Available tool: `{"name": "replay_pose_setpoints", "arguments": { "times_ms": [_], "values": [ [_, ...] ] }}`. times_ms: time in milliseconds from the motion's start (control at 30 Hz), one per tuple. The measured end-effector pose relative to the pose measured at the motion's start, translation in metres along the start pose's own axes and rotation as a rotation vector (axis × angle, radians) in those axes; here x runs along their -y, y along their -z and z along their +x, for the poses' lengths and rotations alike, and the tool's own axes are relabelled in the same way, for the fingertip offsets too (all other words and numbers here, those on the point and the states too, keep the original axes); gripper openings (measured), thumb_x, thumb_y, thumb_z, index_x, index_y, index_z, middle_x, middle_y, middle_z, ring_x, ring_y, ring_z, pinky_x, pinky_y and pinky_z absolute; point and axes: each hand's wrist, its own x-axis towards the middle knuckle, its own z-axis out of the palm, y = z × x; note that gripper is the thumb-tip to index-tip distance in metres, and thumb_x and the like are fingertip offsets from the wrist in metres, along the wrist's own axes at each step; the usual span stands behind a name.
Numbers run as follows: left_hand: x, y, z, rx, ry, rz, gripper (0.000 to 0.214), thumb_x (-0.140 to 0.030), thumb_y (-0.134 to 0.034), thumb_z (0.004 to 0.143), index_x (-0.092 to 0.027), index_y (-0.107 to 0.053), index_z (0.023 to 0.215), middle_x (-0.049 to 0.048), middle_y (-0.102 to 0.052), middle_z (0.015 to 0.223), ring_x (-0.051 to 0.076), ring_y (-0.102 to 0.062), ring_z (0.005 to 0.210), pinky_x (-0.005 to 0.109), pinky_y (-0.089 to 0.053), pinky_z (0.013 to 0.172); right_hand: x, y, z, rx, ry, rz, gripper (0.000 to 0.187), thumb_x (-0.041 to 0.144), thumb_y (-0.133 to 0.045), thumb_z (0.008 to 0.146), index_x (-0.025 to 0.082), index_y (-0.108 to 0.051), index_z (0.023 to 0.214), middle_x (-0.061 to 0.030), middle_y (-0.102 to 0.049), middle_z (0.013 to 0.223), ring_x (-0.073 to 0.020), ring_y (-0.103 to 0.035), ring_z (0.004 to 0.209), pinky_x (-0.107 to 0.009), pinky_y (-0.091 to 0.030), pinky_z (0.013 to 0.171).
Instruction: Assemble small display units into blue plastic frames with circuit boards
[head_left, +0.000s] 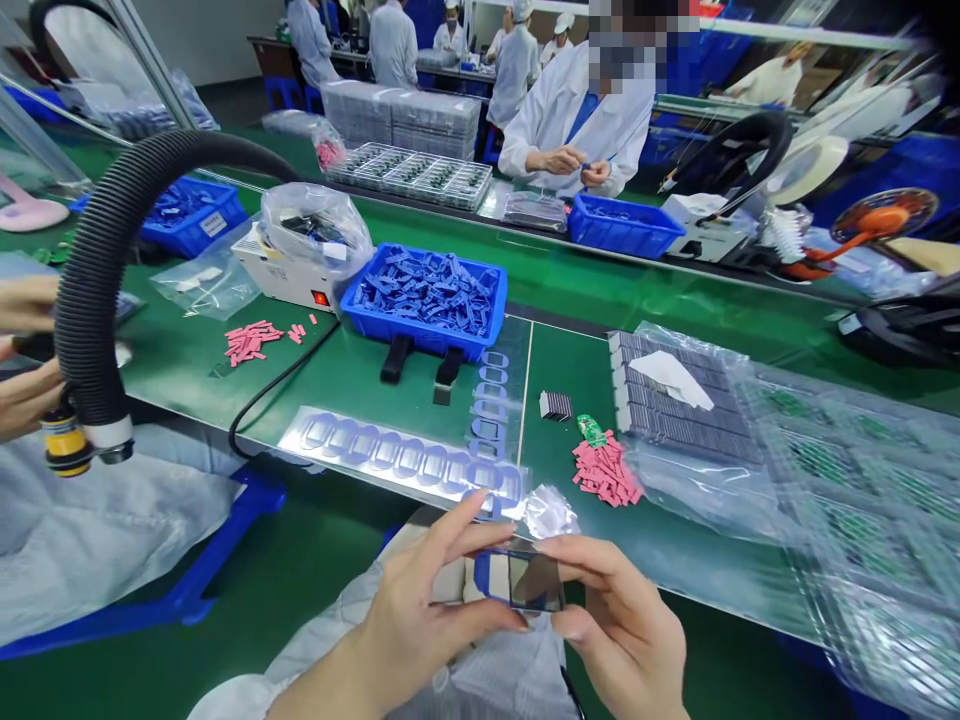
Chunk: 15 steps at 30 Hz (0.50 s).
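Both hands up front, pinching one small blue-framed piece (520,581) between them.

The left hand (420,625) has its fingers (459,524) grasping the piece's left end, thumb underneath, forefinger stretched along the top; the right hand (622,635) clamps the right end, fingertips curled over the upper edge. The piece sits level, held in the air just short of the near edge of the green surface (360,375), above the person's lap. Right behind it lies a crumpled scrap of clear film (549,510) and a backing sheet (390,450) lined with blue frame outlines. A pile of pink strips (606,472) sits near on the right, beside a bagged tray of dark parts (679,415). Farther back, a blue bin (420,335) heaped with blue parts. A black ribbed hose (96,280) arcs down at the left, and a co-worker in a white coat (559,110) works across the line.
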Motion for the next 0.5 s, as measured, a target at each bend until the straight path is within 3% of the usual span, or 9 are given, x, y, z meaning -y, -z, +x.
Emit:
{"name": "replay_pose_setpoints", "arguments": {
  "times_ms": [200, 367, 433, 500],
  "values": [
    [-0.005, 0.003, 0.003, -0.047, -0.261, 0.079, 0.106, -0.025, -0.081, 0.063, -0.037, -0.016, 0.146, 0.0063, -0.07, 0.119, 0.022, -0.072, 0.091, 0.031, -0.058, 0.082, 0.004, 0.018, 0.001, 0.094, 0.213, -0.281, 0.027, 0.039, -0.056, 0.09, 0.018, -0.062, 0.106, -0.0104, -0.07, 0.097, -0.0183, -0.068, 0.087, -0.024, -0.057, 0.072],
    [-0.014, 0.007, 0.015, 0.03, -0.467, 0.244, 0.106, -0.025, -0.077, 0.069, -0.032, -0.006, 0.148, 0.0131, -0.071, 0.113, 0.025, -0.073, 0.086, 0.031, -0.059, 0.075, 0.008, 0.023, 0.004, 0.148, 0.276, -0.436, 0.025, 0.036, -0.053, 0.092, 0.017, -0.063, 0.103, -0.0104, -0.071, 0.096, -0.0167, -0.069, 0.082, -0.023, -0.057, 0.068],
    [-0.018, 0.009, 0.018, 0.095, -0.496, 0.267, 0.091, -0.025, -0.071, 0.077, -0.025, -0.013, 0.148, 0.0158, -0.073, 0.107, 0.025, -0.073, 0.086, 0.03, -0.059, 0.073, 0.009, 0.021, 0.004, 0.15, 0.3, -0.448, 0.025, 0.036, -0.052, 0.093, 0.017, -0.063, 0.105, -0.01, -0.072, 0.095, -0.0168, -0.07, 0.082, -0.023, -0.058, 0.068],
    [-0.021, 0.01, 0.02, 0.144, -0.466, 0.261, 0.063, -0.027, -0.059, 0.086, -0.016, -0.033, 0.142, 0.0176, -0.075, 0.099, 0.026, -0.073, 0.085, 0.03, -0.059, 0.072, 0.009, 0.019, 0.004, 0.162, 0.302, -0.432, 0.029, 0.037, -0.051, 0.093, 0.017, -0.06, 0.112, -0.0109, -0.071, 0.099, -0.0178, -0.069, 0.087, -0.025, -0.058, 0.07]
  ]
}}
